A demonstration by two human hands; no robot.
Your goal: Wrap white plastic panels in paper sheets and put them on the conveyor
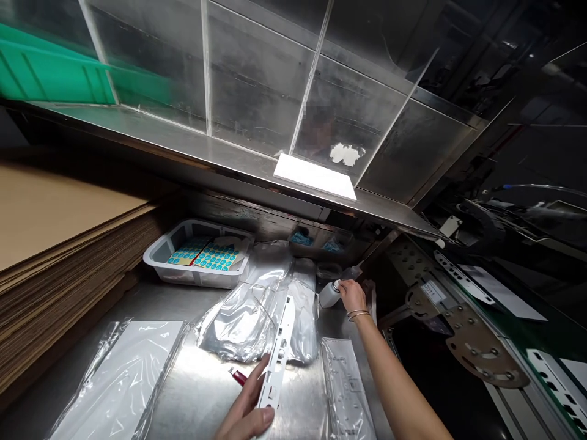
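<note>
My left hand (pixel 247 406) is closed around the lower end of a long, narrow white slotted strip (pixel 280 354), which tilts upward over the metal table (pixel 183 397). Farther forward, my right hand (pixel 353 296) has its fingers closed at the cap end of a small white bottle (pixel 329 296), which leans to one side. Clear plastic bags (pixel 247 311) lie in a pile just beyond the strip. Partly behind my left fingers is a red-handled tool (pixel 238 376), its kind unclear. A bagged slotted part (pixel 347 385) rests near my right forearm.
Stacked brown cardboard (pixel 68 226) rises at the left. A grey plastic basket (pixel 192 278) holds sheets of blue round stickers (pixel 215 256). Bagged white panels (pixel 132 366) lie front left. Overhead runs a metal shelf (pixel 206 153); at right, a green conveyor (pixel 504 318) carries white parts.
</note>
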